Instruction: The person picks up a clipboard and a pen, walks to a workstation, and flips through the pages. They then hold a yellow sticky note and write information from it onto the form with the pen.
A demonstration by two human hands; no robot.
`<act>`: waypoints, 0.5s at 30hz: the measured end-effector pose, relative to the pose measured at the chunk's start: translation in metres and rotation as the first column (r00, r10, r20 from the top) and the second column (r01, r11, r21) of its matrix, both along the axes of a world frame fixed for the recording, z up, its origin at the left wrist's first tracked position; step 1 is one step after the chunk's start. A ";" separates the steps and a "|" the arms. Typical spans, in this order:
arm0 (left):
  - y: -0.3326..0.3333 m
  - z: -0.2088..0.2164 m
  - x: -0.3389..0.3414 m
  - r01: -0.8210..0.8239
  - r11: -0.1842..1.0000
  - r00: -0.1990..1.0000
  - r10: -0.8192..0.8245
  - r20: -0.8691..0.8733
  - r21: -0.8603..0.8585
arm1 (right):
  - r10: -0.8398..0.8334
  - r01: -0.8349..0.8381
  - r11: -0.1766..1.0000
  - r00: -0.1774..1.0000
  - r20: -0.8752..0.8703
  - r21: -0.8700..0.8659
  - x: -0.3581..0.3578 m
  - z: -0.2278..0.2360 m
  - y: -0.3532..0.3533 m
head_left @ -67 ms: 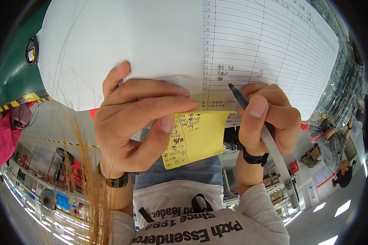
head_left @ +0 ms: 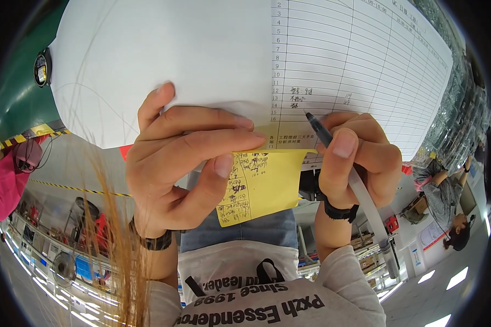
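Right grip (head_left: 360, 155), curled, pinches a pen (head_left: 369, 209) near a form's (head_left: 360, 60) lower edge; I see left grip (head_left: 185, 163), arched, pinching a yellow note (head_left: 273, 185).

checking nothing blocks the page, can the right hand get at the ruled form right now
Likely yes: the right hand holds a pen, tip over the ruled form and clear of the yellow note.

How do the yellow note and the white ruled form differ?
The yellow note is smaller than the white ruled form. The note's visible writing looks handwritten; the form has a printed grid with a few handwritten entries. The left hand pinches the note, while the right hand holds a pen over the form. Both bear handwriting.
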State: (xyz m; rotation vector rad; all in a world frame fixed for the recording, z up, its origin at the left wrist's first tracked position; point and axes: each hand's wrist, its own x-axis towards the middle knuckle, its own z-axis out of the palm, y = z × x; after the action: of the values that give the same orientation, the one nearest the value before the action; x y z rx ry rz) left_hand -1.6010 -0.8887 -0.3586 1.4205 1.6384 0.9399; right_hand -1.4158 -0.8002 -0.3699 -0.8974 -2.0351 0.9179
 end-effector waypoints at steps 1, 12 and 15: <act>0.000 0.001 0.000 -0.004 1.000 1.000 0.004 0.005 -0.002 | 0.000 0.000 1.000 1.000 -0.002 -0.001 -0.001 -0.001 0.000; 0.002 0.001 0.002 -0.016 1.000 1.000 0.016 0.018 -0.009 | -0.028 0.024 0.998 0.997 -0.077 -0.051 0.003 -0.002 -0.002; 0.003 0.001 0.004 -0.021 1.000 1.000 0.021 0.021 -0.013 | -0.015 0.012 0.999 0.998 -0.066 -0.048 0.005 -0.002 -0.001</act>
State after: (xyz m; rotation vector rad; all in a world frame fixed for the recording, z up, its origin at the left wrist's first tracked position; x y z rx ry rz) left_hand -1.5972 -0.8861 -0.3577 1.3831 1.6438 0.9517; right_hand -1.4111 -0.8011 -0.3721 -0.8936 -1.9557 0.9793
